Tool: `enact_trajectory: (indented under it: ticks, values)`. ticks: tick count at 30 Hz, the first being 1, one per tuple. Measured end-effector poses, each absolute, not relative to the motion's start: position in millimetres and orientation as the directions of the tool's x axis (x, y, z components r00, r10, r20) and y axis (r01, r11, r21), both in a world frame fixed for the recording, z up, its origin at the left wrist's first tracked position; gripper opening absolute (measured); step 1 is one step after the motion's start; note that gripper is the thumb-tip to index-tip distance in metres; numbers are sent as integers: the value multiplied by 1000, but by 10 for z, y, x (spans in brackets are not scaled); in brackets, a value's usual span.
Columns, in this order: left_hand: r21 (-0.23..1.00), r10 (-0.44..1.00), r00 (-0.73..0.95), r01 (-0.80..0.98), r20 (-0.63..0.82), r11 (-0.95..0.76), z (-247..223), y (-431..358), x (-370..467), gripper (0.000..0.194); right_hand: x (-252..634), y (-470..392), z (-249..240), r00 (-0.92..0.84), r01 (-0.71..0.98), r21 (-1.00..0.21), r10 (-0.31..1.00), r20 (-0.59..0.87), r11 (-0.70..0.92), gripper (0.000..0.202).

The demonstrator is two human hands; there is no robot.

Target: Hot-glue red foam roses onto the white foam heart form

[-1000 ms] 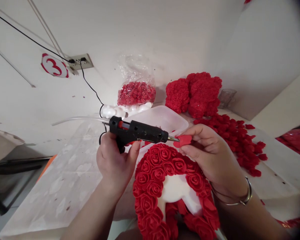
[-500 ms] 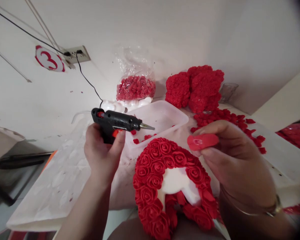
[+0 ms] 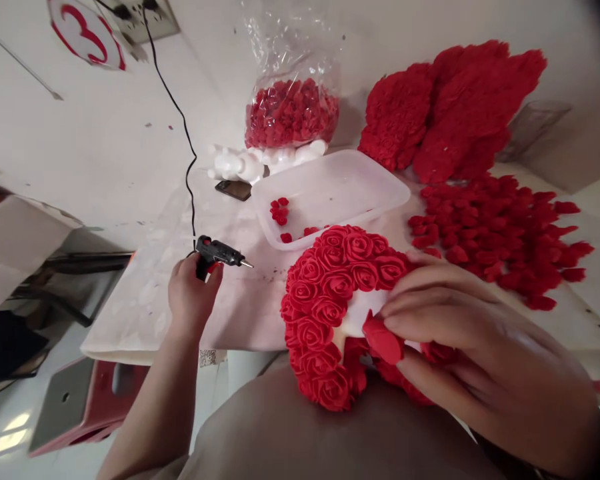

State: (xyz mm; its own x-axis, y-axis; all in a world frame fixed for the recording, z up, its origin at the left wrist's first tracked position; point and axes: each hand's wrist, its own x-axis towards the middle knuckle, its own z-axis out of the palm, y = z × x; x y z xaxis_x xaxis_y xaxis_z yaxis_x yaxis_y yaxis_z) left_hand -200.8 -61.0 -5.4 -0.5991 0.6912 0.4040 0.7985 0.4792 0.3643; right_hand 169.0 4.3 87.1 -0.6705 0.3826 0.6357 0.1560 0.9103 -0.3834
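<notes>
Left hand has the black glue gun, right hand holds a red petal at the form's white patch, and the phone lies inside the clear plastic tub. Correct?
Not quite: the head view shows the phone lying outside the tub, on the table beside it. The rest stands.

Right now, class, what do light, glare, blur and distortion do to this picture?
Head view: a soft shadow on the wall right of the clear bag; glints on its plastic; bright glare patches on the floor; right hand slightly soft; glass slanted and stretched; right corners darkened.
</notes>
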Motion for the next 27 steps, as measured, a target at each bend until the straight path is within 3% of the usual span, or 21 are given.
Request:
enact_trajectory:
  ticks: [5,13,20,22,23,25,27]
  values:
    - [334,700,-622,781,351,527,-421,-645,-2045,46,1746,28,842,-729,154,-318,325,602,935,24]
    - [266,759,-582,812,293,520,-711,-565,-2059,43,1683,-121,810,-695,185,-342,369,617,921,30]
    - [276,785,-474,878,398,391,-375,-700,-1810,38,1621,-118,777,-725,235,-279,360,588,931,30]
    - [293,779,-380,920,499,261,-113,-817,-1578,33,1621,-111,769,-736,226,-285,355,576,931,31]
    - [297,729,-240,954,641,53,18,-871,-1454,29,1623,-111,766,-738,225,-288,356,573,931,31]
    - [177,629,84,923,773,-341,236,-941,-1225,27,1630,-121,762,-747,216,-270,337,574,938,32]
    - [64,497,295,808,816,-586,357,-939,-1058,22,1632,-142,763,-753,211,-256,324,572,943,33]
